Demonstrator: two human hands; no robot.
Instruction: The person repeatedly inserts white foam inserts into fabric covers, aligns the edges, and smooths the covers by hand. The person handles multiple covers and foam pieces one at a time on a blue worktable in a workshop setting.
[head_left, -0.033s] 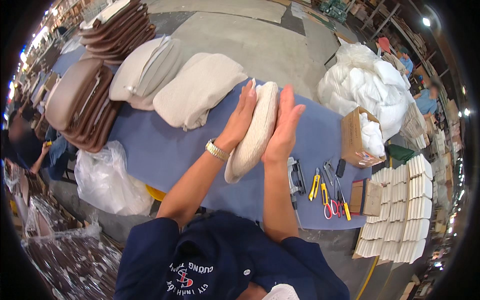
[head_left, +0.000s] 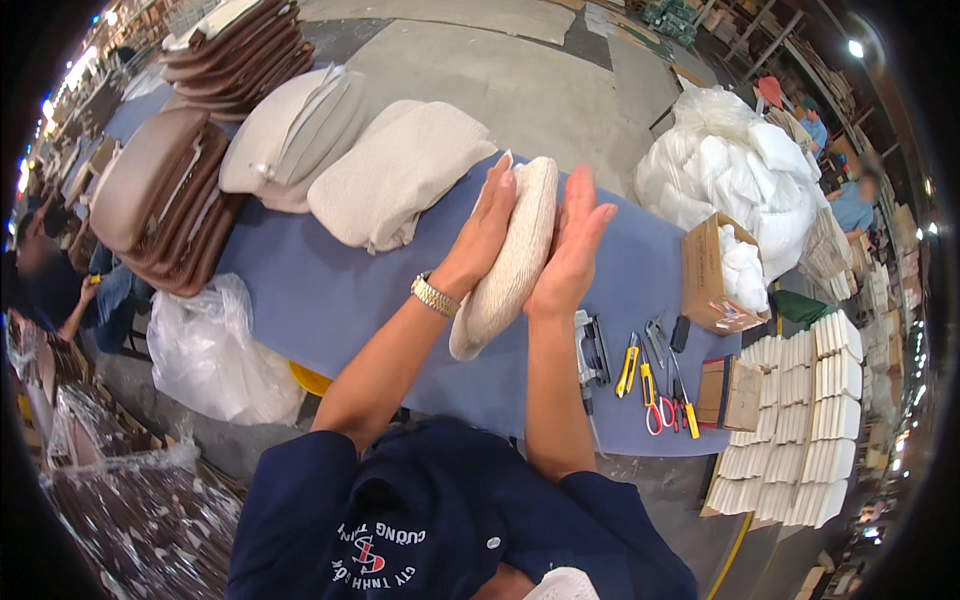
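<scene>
While both bare forearms reach up from a navy-blue short-sleeved shirt [head_left: 560, 520], a gold-and-silver metal wristwatch [head_left: 433, 295] circles the left wrist. Its left hand [head_left: 482, 235] lies with the palm against one face of a plump cream fabric cushion [head_left: 508, 265], and the right hand [head_left: 568, 262] faces it from the other side, so the cushion stands tilted on edge between them. Each grip is spread out flat, fingers straight rather than curled; the right fingertips stand clear of the fabric. The cushion is over the blue-covered worktop [head_left: 325, 305], though whether its lower end touches cannot be told. Just right of the right forearm lie a grey-and-black metal tool [head_left: 590, 350], yellow utility knives [head_left: 627, 370] and red-handled scissors [head_left: 656, 415]. A translucent plastic bag [head_left: 215, 350] slumps at the left edge, while stacked white slabs [head_left: 785, 425] stand beyond the right end. Farther off come an open brown cardboard box [head_left: 704, 280] of white stuffing, a flat cream cloth-covered cushion [head_left: 395, 175], a pile of brown padded pieces [head_left: 150, 195], a large clear sack of white filling [head_left: 715, 165], and a blue-shirted person [head_left: 855, 207].
</scene>
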